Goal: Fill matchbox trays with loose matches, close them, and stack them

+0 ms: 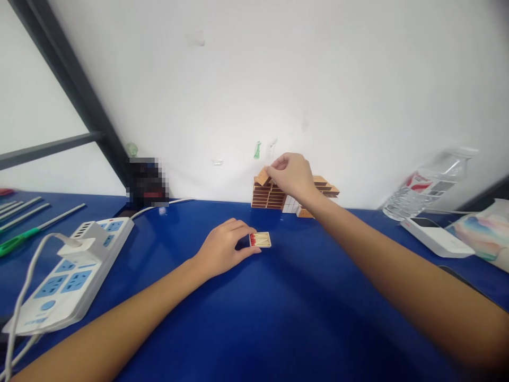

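Between the thumb and fingers of my left hand [226, 246] is a small open matchbox tray [261, 240], holding several red-tipped matches, low over or on the blue table. My right hand [292, 172] is farther back, its thumb and fingertips pinching a small orange-brown matchbox cover [263, 176]. This cover is tilted at the top left of stacked matchboxes [268, 196] that stand against the wall. My right hand and wrist hide part of the stack. White box sides show at the lower middle of the stack.
White power strips [85, 273] with cables lie at the left, beside green-handled screwdrivers [24, 239]. A clear plastic bottle [427, 185] leans at the right, near a white device [437, 237] and a colourful packet [485, 233]. The blue table [238, 323] meets a white wall.
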The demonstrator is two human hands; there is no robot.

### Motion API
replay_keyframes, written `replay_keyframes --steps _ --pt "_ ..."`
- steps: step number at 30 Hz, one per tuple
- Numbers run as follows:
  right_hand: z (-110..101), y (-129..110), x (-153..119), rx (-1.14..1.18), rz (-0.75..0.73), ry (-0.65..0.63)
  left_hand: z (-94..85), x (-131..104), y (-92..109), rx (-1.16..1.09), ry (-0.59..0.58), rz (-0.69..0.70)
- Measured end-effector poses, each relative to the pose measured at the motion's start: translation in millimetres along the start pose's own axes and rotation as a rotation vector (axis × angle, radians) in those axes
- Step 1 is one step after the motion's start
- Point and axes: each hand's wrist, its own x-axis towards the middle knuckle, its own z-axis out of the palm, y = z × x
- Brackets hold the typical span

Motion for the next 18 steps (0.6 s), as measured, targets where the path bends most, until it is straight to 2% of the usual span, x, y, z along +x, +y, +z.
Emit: replay_keyframes --steps 4,8,10,13,15,18 --pt "18 7 2 -0.419 -0.126 0.090 -1.4 0 1 0.000 0.012 0.011" --pt "16 9 -12 -0.543 -0.338 0.122 -1.9 0 4 -0.006 0.001 0.010" --pt "13 7 -16 -0.558 -0.525 0.091 -1.6 0 4 0.001 -0.003 0.008" --pt "13 6 -15 -0.620 -0.735 -0.046 -1.1 -1 4 0.013 -0.011 0.017" --pt "17 8 -10 -0.659 -0.741 -0.108 -1.2 -1 4 0.022 -0.019 0.025" --pt "18 12 -3 -0.629 -0.686 -0.112 -1.5 -1 4 0.040 -0.017 0.037"
